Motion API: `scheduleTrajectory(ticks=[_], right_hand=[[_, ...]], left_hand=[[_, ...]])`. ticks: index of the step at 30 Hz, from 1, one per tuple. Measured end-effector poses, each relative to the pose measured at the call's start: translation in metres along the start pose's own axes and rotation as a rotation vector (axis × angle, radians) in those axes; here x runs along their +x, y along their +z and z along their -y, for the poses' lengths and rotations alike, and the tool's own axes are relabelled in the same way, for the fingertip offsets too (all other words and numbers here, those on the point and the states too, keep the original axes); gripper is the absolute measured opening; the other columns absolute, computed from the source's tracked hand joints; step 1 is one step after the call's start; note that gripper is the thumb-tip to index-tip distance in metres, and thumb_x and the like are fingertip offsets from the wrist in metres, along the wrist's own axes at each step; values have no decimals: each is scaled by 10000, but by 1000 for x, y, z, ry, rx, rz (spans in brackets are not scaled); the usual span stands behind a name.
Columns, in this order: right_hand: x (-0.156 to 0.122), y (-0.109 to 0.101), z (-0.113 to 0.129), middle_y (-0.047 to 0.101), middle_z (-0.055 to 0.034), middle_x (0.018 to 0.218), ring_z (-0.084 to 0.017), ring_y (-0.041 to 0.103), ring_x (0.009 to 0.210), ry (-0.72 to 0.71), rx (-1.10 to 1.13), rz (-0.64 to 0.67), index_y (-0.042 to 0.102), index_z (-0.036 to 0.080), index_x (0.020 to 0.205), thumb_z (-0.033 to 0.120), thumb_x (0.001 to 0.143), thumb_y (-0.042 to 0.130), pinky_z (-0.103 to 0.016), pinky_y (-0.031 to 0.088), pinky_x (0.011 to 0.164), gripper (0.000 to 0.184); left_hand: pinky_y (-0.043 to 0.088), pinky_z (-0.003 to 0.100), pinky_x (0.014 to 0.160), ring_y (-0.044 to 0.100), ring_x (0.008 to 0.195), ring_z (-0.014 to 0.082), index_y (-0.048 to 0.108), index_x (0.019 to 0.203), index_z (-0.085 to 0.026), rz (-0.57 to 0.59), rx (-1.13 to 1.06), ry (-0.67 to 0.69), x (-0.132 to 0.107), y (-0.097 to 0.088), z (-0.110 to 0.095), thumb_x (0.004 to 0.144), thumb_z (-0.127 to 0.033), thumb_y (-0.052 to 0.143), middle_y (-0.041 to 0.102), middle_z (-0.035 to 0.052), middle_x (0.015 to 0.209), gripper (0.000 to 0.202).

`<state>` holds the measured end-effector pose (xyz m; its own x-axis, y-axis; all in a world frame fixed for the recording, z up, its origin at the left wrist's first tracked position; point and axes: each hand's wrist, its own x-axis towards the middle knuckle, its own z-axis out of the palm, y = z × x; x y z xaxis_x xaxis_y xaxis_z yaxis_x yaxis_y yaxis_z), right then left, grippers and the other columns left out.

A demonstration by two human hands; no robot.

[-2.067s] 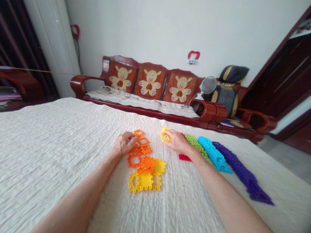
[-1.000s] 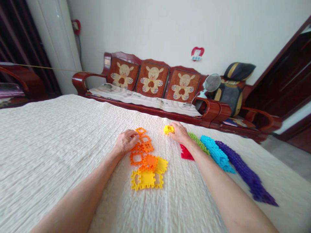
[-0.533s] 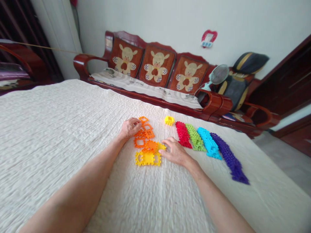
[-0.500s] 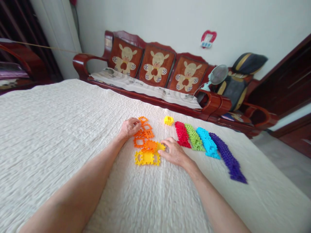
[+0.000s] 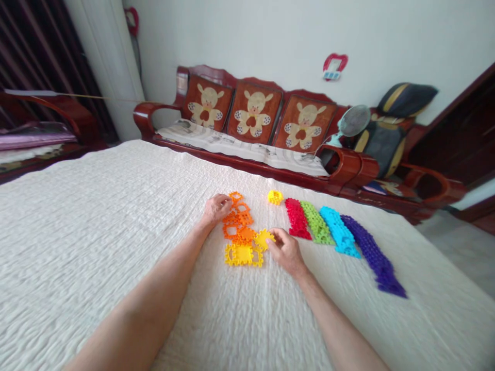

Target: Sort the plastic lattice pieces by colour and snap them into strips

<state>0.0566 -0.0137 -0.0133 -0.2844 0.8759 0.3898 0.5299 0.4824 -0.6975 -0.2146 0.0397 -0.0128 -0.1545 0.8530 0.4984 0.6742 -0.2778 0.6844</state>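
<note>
My right hand pinches a flat yellow interlocking plastic piece, tilted at the right edge of the orange pieces. Just below it, more yellow pieces lie flat, some solid and some open frames. Orange interlocking pieces form a loose pile running away from me. At that pile's far left edge, my left hand has its fingers curled together against the orange pieces; what is between the fingertips, if anything, is hidden.
A small yellow cluster sits farther back. Rightward lie joined strips: red, green, blue and purple. All rest on a white quilted cover. Behind it stands a wooden sofa with bear cushions and an electric fan.
My right hand has lifted and turned the yellow piece, drawing it slightly away from the orange ones. My left hand stays by the orange pile. The camera view has shifted a little.
</note>
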Motion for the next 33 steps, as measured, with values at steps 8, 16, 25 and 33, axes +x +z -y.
scheduleTrajectory(ticks=[8, 16, 25, 33], right_hand=[[5, -7, -5, 617, -51, 849, -190, 598, 840, -169, -176, -156, 565, 199, 858, 154, 773, 482, -320, 487, 790, 127], [6, -21, 2, 574, -136, 1163, -250, 537, 1107, -194, -278, 144, 558, 135, 1122, 111, 640, 512, -379, 431, 981, 485], [10, -33, -1, 580, -124, 1238, -243, 529, 1149, -205, -258, 322, 571, 155, 1183, 118, 659, 535, -409, 401, 1020, 526], [10, -34, -3, 575, -140, 1241, -239, 533, 1153, -185, -243, 323, 582, 132, 1179, 138, 675, 570, -383, 415, 1011, 504]], left_hand=[[502, 263, 757, 644, 790, 162, 720, 881, -163, 10, 40, 0, 1, -3, -1, 794, -308, 487, 711, 74, 905, 288], [504, 260, 773, 641, 807, 160, 713, 887, -176, 6, 30, -7, 0, -2, 2, 793, -320, 501, 718, 57, 919, 273], [511, 266, 741, 638, 758, 161, 714, 895, -180, 24, 50, -20, 0, -3, 2, 786, -376, 500, 705, 49, 868, 310], [514, 273, 731, 641, 770, 170, 712, 872, -196, 11, 19, -1, 1, 1, 9, 780, -404, 505, 708, 48, 888, 308]])
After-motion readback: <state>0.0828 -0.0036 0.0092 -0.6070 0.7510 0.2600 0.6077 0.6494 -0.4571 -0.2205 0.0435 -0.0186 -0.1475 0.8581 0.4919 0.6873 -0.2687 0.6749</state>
